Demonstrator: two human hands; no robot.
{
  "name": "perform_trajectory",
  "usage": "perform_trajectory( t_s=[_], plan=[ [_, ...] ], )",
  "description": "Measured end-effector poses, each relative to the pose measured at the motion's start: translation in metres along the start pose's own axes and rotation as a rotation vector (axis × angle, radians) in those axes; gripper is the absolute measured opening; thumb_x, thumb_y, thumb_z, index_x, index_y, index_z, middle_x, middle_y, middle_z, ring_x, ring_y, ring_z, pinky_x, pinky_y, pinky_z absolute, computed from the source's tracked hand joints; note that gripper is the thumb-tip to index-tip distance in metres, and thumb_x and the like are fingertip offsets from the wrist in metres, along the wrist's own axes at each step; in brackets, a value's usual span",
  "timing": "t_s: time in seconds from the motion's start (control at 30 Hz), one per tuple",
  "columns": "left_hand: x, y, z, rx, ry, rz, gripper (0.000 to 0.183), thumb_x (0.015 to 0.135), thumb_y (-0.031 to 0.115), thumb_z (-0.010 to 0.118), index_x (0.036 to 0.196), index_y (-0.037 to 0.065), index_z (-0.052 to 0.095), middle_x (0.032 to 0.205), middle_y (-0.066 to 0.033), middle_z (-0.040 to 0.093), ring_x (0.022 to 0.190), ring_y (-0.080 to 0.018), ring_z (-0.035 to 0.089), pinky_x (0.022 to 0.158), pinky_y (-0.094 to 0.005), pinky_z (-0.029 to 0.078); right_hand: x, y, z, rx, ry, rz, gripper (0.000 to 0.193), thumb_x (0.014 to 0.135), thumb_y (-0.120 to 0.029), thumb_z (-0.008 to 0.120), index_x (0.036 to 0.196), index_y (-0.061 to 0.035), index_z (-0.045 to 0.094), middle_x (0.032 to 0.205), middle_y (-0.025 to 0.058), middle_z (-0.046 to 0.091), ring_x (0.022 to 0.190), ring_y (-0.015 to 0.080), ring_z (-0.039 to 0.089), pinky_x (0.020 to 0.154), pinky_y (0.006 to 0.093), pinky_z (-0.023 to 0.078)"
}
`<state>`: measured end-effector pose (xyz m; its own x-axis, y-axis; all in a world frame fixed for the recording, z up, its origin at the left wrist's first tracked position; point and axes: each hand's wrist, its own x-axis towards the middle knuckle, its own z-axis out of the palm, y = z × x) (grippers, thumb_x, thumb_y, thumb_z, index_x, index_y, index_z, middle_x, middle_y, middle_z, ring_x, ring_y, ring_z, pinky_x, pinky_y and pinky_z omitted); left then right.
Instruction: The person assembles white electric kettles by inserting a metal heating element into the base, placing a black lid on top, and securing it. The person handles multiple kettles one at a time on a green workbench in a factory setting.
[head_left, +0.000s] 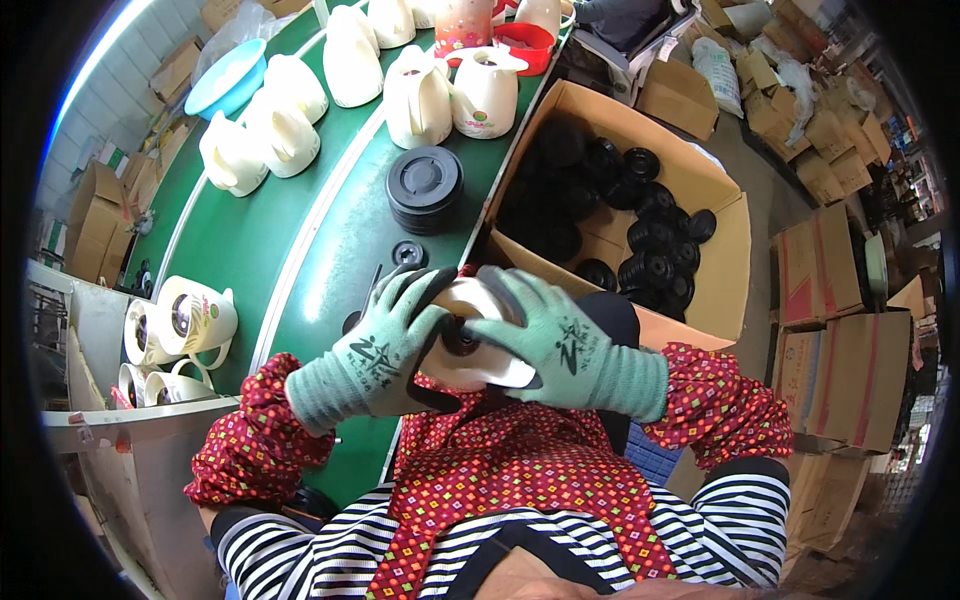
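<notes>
Both my hands, in green gloves with dark palms and fingertips, are closed around a cream-white thermos jug in front of my chest. My left hand grips its left side. My right hand wraps the right side, thumb over the top near a dark round opening. The jug's lower parts are hidden by the gloves. Just beyond my left hand, a small black ring lies on the green table. Farther off stands a stack of black discs.
White jugs stand along the green conveyor table, beside a light-blue basin and a red bowl. A large cardboard box of black round parts sits to the right. More jugs rest at the left.
</notes>
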<state>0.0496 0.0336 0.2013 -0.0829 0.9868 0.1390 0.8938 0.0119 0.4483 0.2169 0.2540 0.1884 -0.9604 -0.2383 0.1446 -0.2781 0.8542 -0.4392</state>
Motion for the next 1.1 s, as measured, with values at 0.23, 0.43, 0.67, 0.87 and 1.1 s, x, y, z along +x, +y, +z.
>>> perform_trajectory(
  t_s=[0.23, 0.43, 0.67, 0.87, 1.1],
  plan=[
    [-0.006, 0.002, 0.005, 0.056, 0.065, -0.099, 0.098, 0.059, 0.049, 0.099, 0.134, 0.004, 0.055, 0.158, -0.0316, 0.040, 0.141, -0.0526, 0.043, 0.118, -0.0624, 0.035, -0.005, 0.015, -0.010, 0.326, 0.082, -0.036, 0.114, 0.069, -0.030, 0.094, 0.163, -0.0078, 0.034, 0.164, 0.0287, 0.034, 0.150, 0.0455, 0.038, 0.122, 0.0514, 0.035],
    [0.002, 0.020, 0.004, 0.153, 0.148, -0.167, 0.126, 0.059, 0.050, 0.100, 0.159, 0.000, 0.041, 0.144, -0.0259, 0.056, 0.129, -0.0463, 0.056, 0.112, -0.0533, 0.044, -0.038, 0.064, 0.064, 0.828, -0.003, 0.397, 0.124, 0.081, -0.055, 0.088, 0.166, 0.0034, 0.019, 0.170, 0.0268, 0.027, 0.160, 0.0367, 0.025, 0.130, 0.0448, 0.023],
    [-0.039, -0.007, 0.027, -1.318, 0.634, -0.550, 0.081, 0.093, 0.045, 0.075, 0.154, 0.000, 0.047, 0.148, -0.0188, 0.059, 0.133, -0.0328, 0.060, 0.113, -0.0450, 0.048, -0.052, 0.040, 0.021, 0.310, 0.263, -0.119, 0.135, 0.066, -0.066, 0.092, 0.170, -0.0139, 0.024, 0.174, 0.0323, 0.008, 0.161, 0.0510, 0.012, 0.127, 0.0593, 0.017],
    [-0.052, 0.012, 0.092, -2.418, 0.461, -0.576, 0.040, 0.104, 0.016, 0.064, 0.141, 0.005, 0.059, 0.133, -0.0123, 0.069, 0.127, -0.0267, 0.065, 0.107, -0.0444, 0.052, -0.031, -0.026, -0.046, 0.150, 0.146, -0.537, 0.097, 0.065, -0.069, 0.085, 0.151, -0.0344, 0.058, 0.168, 0.0322, 0.023, 0.155, 0.0595, 0.017, 0.120, 0.0754, 0.018],
    [-0.053, 0.036, 0.119, -2.024, 0.391, -0.272, 0.056, 0.112, 0.029, 0.047, 0.162, 0.007, 0.038, 0.159, -0.0142, 0.051, 0.146, -0.0288, 0.049, 0.126, -0.0460, 0.037, -0.004, -0.069, -0.071, -0.010, -0.181, -0.663, 0.093, 0.063, -0.063, 0.082, 0.151, -0.0514, 0.053, 0.167, 0.0228, 0.030, 0.154, 0.0520, 0.024, 0.119, 0.0758, 0.023]
  ],
)
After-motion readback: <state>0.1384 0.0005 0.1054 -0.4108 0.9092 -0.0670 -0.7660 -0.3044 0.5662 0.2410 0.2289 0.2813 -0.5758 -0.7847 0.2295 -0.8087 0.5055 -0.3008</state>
